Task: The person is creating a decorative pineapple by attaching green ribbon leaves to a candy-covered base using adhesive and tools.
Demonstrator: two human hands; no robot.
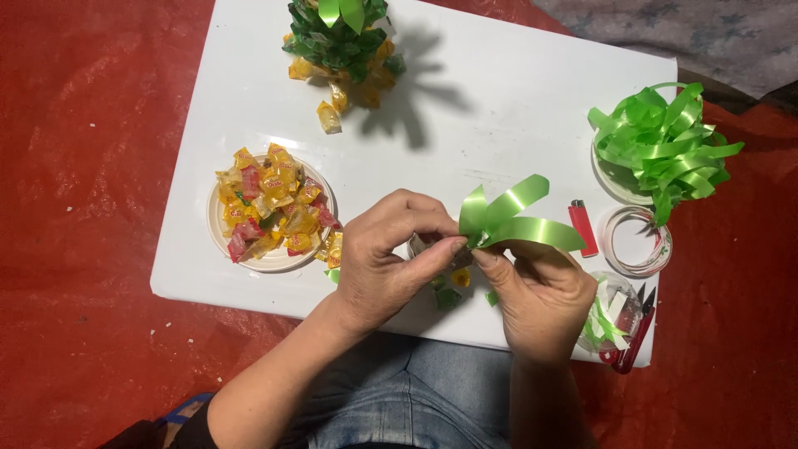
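Pinching a small bunch of green ribbon loops [509,218] between them, the left hand [384,258] and right hand [540,293] meet just above the near edge of the white board [499,108]. Both hands grasp the base of the loops with thumb and fingertips; what sits under the fingers there is hidden.

As I judge it, the springy strips could fan apart or slip free if either pinch slackens, since only their base is held. The loops also lean toward the red lighter [583,227] just beside them, and a wide sweep of the right hand might knock it or the roll of clear tape [637,241] near the right edge.

At the left edge a plate [218,224] carries a heap of yellow and red wrapped candies [270,204], with a few spilled next to the left wrist. A candy-and-ribbon ornament [341,46] stands at the far edge. A bowl piled with cut green ribbon [665,141] fills the far right corner, and red-handled snips [636,337] lie at the near right corner beside a small cup of scraps [611,320]. Small candies [453,287] lie under the hands.
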